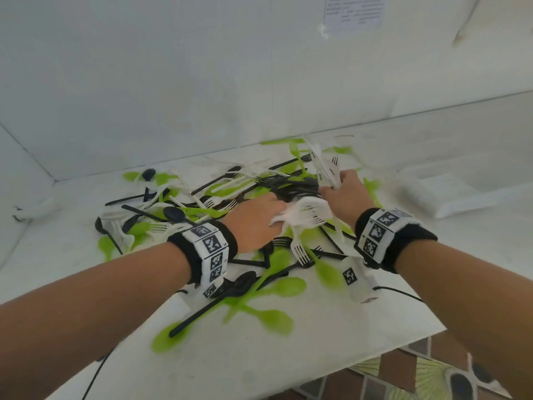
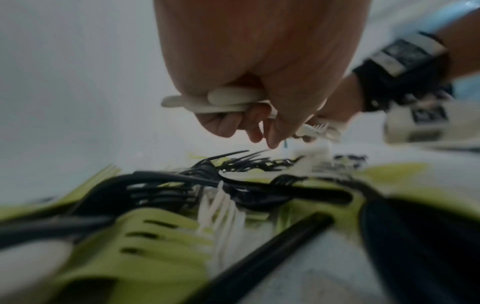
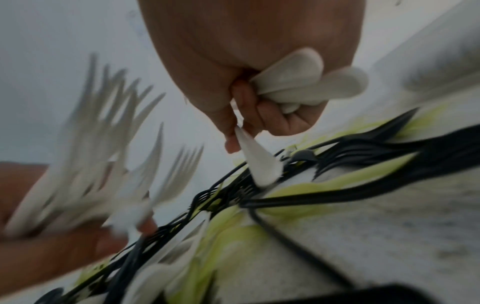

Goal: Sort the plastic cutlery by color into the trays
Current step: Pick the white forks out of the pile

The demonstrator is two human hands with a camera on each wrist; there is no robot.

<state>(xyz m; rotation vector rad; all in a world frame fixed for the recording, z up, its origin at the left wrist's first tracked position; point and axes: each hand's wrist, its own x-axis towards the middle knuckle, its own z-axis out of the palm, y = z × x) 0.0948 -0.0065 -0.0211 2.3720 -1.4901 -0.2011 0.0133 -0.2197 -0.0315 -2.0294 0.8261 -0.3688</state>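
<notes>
While the white table [image 1: 331, 339] carried a tangled pile of green, black and white cutlery [image 1: 219, 209], a white tray [image 1: 450, 192] sat at its right, apart from the heap. Over the middle of the pile, the left hand [image 1: 255, 219] was clenched around a bunch of white forks [image 1: 308, 213], tines fanned rightward. Just beyond it, the right hand [image 1: 346, 192] gripped white handles [image 3: 309, 84] in its curled fingers and pinched one more white piece [image 3: 259, 162].
</notes>
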